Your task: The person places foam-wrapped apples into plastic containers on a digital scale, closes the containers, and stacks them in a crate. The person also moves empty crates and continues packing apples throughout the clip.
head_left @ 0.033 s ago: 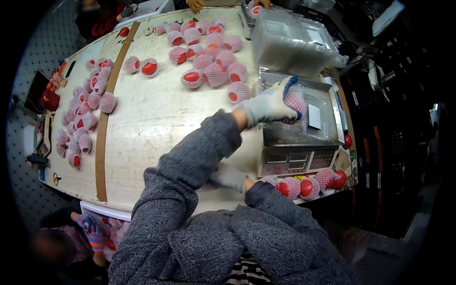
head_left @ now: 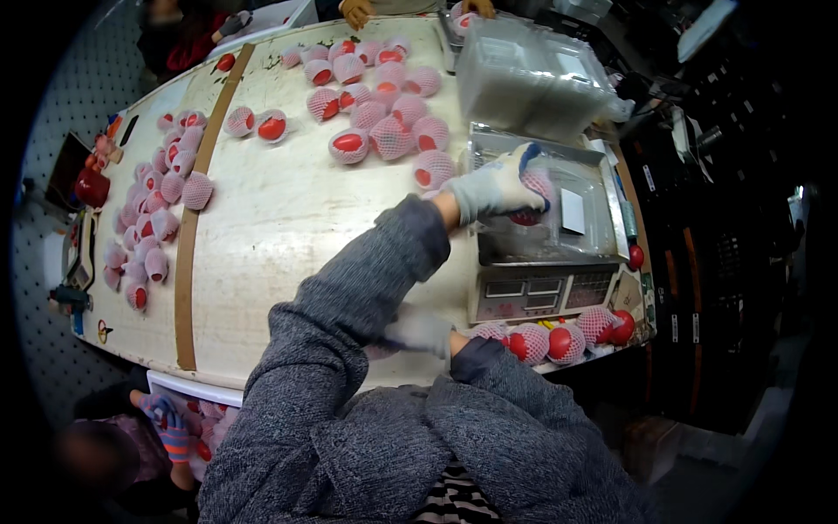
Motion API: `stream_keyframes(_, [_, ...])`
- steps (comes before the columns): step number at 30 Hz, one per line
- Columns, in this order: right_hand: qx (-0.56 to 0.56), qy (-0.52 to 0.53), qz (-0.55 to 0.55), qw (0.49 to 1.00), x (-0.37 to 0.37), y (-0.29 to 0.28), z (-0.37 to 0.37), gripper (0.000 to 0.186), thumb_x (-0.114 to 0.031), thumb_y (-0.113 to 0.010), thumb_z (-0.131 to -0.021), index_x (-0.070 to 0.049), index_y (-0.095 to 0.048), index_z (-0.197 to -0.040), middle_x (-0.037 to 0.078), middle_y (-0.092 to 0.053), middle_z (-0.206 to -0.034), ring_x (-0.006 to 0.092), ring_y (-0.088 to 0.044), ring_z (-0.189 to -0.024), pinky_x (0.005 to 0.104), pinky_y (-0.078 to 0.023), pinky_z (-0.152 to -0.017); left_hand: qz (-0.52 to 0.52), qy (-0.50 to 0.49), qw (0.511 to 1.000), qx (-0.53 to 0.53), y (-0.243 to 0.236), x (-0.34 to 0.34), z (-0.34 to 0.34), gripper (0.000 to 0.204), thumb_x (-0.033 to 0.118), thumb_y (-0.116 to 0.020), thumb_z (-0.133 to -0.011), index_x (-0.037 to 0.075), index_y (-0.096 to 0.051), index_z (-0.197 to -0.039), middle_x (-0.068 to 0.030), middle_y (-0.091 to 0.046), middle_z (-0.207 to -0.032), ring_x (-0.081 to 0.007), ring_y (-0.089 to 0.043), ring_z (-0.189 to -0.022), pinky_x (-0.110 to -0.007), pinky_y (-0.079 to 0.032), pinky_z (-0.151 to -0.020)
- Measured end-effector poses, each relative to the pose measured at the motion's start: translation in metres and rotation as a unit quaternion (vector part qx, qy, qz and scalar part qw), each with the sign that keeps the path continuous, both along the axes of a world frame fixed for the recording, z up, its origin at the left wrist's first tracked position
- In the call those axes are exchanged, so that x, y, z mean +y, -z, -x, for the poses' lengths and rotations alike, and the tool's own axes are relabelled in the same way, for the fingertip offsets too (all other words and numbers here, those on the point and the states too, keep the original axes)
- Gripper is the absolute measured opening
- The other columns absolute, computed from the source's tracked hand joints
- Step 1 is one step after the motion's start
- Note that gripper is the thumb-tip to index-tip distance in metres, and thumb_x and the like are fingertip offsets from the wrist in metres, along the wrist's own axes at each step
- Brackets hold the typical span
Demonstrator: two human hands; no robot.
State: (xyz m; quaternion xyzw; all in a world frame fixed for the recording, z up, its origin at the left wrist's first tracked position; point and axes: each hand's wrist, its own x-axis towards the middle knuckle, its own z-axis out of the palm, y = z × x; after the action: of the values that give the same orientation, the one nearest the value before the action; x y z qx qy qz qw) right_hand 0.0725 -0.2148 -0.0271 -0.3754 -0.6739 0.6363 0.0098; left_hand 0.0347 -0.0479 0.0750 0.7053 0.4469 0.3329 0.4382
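My left hand (head_left: pixel 496 185), in a white work glove with blue on the fingers, reaches across to the right. It is closed round a red apple in a pink foam net (head_left: pixel 537 188). This apple is over a clear plastic box (head_left: pixel 594 188) on the metal pan of a digital scale (head_left: pixel 522 295). Below my left forearm, my gloved right hand (head_left: pixel 421 332) is low over the table, blurred. The sleeve partly covers its fingers, and a bit of pink shows beside them; what it holds cannot be made out.
Netted apples (head_left: pixel 391 135) lie grouped at the far middle. More netted apples (head_left: pixel 157 196) lie left of a brown strip (head_left: pixel 199 196). Stacked clear boxes (head_left: pixel 524 79) stand behind the scale, and apples (head_left: pixel 566 343) line its front. Co-workers' gloved hands (head_left: pixel 170 428) show at the edges.
Almost nothing differs. The view has shifted slightly, and the apple in my left hand shows more red on its underside.
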Motion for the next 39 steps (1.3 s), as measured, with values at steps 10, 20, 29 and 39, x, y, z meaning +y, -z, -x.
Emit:
stream_keyframes(10, [0.105, 0.049, 0.144, 0.983, -0.035, -0.072, -0.099, 0.046, -0.019, -0.072, -0.079, -0.003, -0.055, -0.118, 0.010, -0.064, -0.097, 0.0156, -0.061, -0.083, 0.0272, -0.051, -0.070, -0.154, -0.022, 0.940, 0.303, -0.018, -0.017, -0.006, 0.061, 0.034, -0.066, -0.076, 0.000, -0.052, -0.124, -0.0229, -0.055, -0.121, -0.0345, -0.055, -0.111, -0.036, -0.043, -0.095])
stream_keyframes(20, [0.353, 0.294, 0.271, 0.846, -0.047, -0.070, -0.233, 0.080, -0.054, -0.069, -0.076, -0.001, -0.043, -0.129, 0.017, -0.054, -0.119, 0.0275, -0.057, -0.105, 0.0364, -0.052, -0.089, 0.027, -0.234, 0.971, -0.026, 0.028, -0.125, 0.067, 0.043, 0.010, -0.066, -0.083, 0.001, -0.054, -0.124, -0.0046, -0.063, -0.110, -0.0082, -0.057, -0.088, -0.021, -0.047, -0.072])
stream_keyframes(29, [0.608, 0.450, 0.199, 0.623, -0.005, -0.064, -0.292, 0.066, -0.032, -0.069, -0.082, -0.009, -0.036, -0.135, 0.018, -0.045, -0.130, 0.0356, -0.048, -0.118, 0.0529, -0.046, -0.098, 0.103, -0.314, 0.939, -0.092, 0.064, -0.185, 0.043, 0.042, 0.004, -0.066, -0.082, -0.002, -0.054, -0.122, -0.0062, -0.062, -0.110, -0.0104, -0.059, -0.092, -0.022, -0.048, -0.077])
stream_keyframes(39, [0.444, 0.465, 0.067, 0.763, 0.051, -0.080, -0.246, 0.040, -0.023, -0.056, -0.092, -0.004, -0.049, -0.126, 0.013, -0.055, -0.122, 0.0271, -0.057, -0.108, 0.0389, -0.055, -0.084, -0.220, -0.193, 0.945, 0.147, 0.007, -0.096, -0.016, 0.076, 0.033, -0.074, -0.072, 0.003, -0.042, -0.134, -0.0274, -0.038, -0.138, -0.0387, -0.037, -0.130, -0.041, -0.033, -0.106])
